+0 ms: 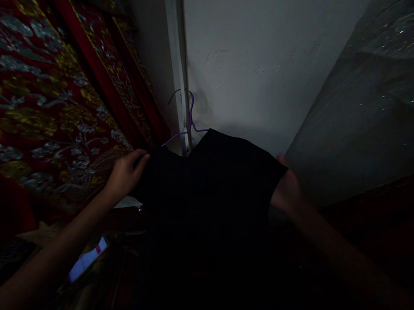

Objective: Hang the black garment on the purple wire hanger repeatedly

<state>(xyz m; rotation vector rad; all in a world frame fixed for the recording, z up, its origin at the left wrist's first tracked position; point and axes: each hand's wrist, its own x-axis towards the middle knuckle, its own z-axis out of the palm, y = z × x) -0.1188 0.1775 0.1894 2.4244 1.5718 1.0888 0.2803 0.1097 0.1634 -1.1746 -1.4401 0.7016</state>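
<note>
A black short-sleeved garment [211, 187] hangs on a purple wire hanger [192, 126], whose hook shows at a narrow pale rail or frame edge by the wall. My left hand [127, 172] pinches the garment at its left shoulder, thumb and fingers closed on the cloth. On the opposite side, my right hand [288, 188] is closed at the right sleeve edge, slightly blurred and partly behind the cloth. The lower part of the garment fades into the dark, so its hem cannot be made out.
Red fabric [47, 102] with gold and silver embroidery hangs on the left. A pale wall [250, 57] stands behind the hanger. Sheer glittering cloth [372, 102] slants down at the right. At lower left, a phone [88, 260] with a lit screen is seen beside another person's hand.
</note>
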